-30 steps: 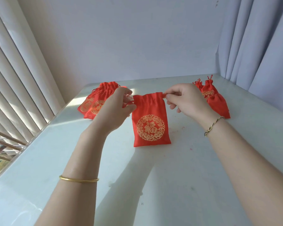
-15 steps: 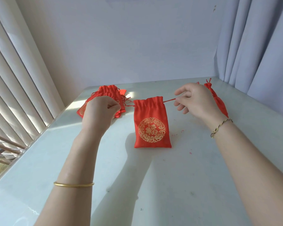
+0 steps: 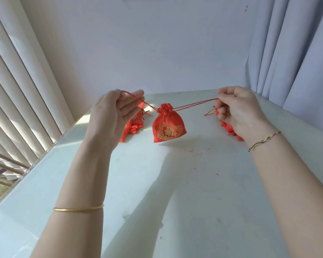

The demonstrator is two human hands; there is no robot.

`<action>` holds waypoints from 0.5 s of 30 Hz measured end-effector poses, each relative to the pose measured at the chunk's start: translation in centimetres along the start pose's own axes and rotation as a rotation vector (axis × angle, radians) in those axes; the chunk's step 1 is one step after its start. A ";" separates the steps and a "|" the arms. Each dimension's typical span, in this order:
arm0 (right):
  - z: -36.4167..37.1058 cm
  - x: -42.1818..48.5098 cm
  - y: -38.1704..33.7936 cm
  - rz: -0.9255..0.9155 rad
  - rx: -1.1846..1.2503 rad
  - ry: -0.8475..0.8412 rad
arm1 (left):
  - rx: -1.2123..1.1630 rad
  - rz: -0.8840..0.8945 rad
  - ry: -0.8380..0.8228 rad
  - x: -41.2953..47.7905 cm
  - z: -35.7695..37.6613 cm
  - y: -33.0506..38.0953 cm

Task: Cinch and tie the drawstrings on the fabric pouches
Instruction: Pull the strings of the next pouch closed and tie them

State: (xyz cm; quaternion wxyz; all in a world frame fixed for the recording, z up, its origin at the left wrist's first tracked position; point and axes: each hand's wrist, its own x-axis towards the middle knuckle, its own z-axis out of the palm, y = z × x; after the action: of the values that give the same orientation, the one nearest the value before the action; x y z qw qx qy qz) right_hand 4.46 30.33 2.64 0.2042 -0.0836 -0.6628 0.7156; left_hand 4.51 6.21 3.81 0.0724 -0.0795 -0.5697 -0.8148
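Pale, glossy tabletop (image 3: 175, 202) fills the lower frame on my remote feed, with vertical blinds (image 3: 17, 81) at the left edge and a grey curtain (image 3: 296, 53) at the upper right. Two bare forearms reach up from the bottom corners toward mid-frame.

The left hand (image 3: 110, 116), left of centre, pinches a red cord between thumb and forefinger, its other fingers fairly straight. The right hand (image 3: 237, 112), right of centre, has its fingers curled and nips the opposite cords at the fingertips.

Between them, at centre frame, is a red fabric pouch (image 3: 168, 127) with a gold circular emblem, its mouth gathered into a tight ruffle. I cannot tell whether its lower edge touches the table.

Behind the left hand lies a pile of red pouches (image 3: 134, 125); a second red pile (image 3: 225, 127) is mostly hidden behind the right hand.

The left drawstring (image 3: 147, 103) and the doubled right drawstring (image 3: 196, 104) run taut from the ruffle up to each hand.

A gold bangle (image 3: 78, 209) circles the left forearm, and a thin twisted bracelet (image 3: 263, 141) the right wrist. Red lint flecks (image 3: 190, 150) dot the surface just below the pouch.
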 end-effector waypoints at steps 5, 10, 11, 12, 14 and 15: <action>2.1 -2.6 -2.8 -0.154 0.032 -0.208 | 0.015 -0.006 -0.155 -0.9 2.1 -0.1; 3.2 -4.9 -4.4 -0.296 -0.017 -0.397 | 0.353 -0.032 -0.346 -2.1 3.2 -0.2; 3.4 -5.2 -4.5 -0.317 -0.026 -0.420 | 0.420 -0.027 -0.372 -2.4 3.4 -0.1; 3.5 -5.4 -4.6 -0.333 -0.031 -0.439 | 0.476 -0.013 -0.380 -2.5 3.5 0.0; 3.7 -5.6 -4.6 -0.331 -0.008 -0.467 | 0.538 0.017 -0.370 -2.8 3.8 0.1; 3.8 -5.7 -4.6 -0.305 0.024 -0.476 | 0.543 0.031 -0.359 -2.8 3.9 0.1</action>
State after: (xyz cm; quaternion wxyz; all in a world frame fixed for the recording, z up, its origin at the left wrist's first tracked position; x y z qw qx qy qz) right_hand 8.91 24.71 6.69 0.1492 0.1898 -0.6886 0.6838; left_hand 7.42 9.94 4.61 0.0018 -0.2084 -0.7686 -0.6048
